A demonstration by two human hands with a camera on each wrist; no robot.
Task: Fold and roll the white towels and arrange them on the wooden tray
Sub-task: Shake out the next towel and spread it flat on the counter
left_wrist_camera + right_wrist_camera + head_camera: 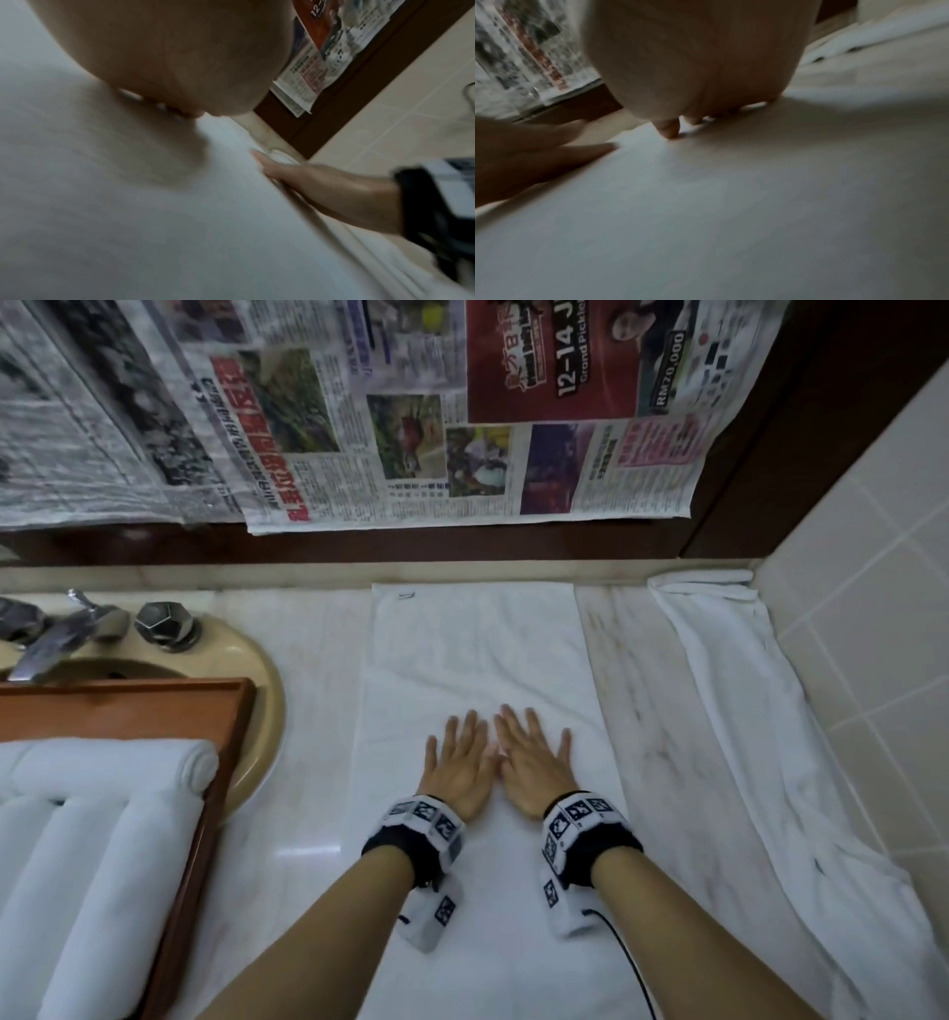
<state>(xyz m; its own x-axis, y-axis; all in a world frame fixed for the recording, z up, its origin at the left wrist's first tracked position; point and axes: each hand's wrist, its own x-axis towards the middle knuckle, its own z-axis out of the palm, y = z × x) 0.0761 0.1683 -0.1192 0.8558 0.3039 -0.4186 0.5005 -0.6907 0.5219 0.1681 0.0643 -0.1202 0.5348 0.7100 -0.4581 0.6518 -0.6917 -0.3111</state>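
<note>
Left hand (459,765), right hand (534,762) side by side, fingers straight, flat on folded towel (477,649).

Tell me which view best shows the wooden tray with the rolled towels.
The head view: the wooden tray sits at the left over the sink's edge, holding rolled towels. The left wrist and right wrist views show only the flat towel under each hand, no tray.

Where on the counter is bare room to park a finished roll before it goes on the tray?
Two bare marble strips: one between the flat towel and the loose towel by the tiled wall, one between the flat towel and the basin. Crowded: the wooden tray already holds rolled towels, and left hand and right hand lie flat mid-towel.
</note>
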